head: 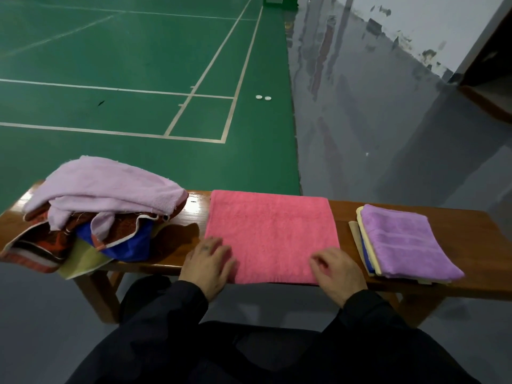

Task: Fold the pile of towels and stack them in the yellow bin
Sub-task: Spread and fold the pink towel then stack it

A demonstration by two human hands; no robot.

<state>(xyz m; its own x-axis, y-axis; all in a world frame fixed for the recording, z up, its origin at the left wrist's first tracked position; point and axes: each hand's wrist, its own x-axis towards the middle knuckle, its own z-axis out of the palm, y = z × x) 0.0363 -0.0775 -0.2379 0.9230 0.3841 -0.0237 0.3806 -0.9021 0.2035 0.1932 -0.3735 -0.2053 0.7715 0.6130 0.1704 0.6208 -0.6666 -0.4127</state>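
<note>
A pink towel point(273, 234) lies flat across the middle of a wooden bench point(457, 225). My left hand point(209, 263) rests flat on its near left corner, fingers straight. My right hand point(336, 268) lies on the near right part of the towel with the fingers loosely bent. An unfolded pile point(91, 212) sits at the bench's left end, a pale lilac towel on top of red patterned, blue and yellow cloths. A folded stack point(404, 242) lies at the right end, a purple towel on top, with yellow and blue edges showing beneath. No yellow bin is in view.
The bench stands on a grey floor, with a green court with white lines point(138, 92) behind it. Two small white discs point(263, 98) lie on the court. My dark-clothed legs point(249, 350) are below the bench's near edge.
</note>
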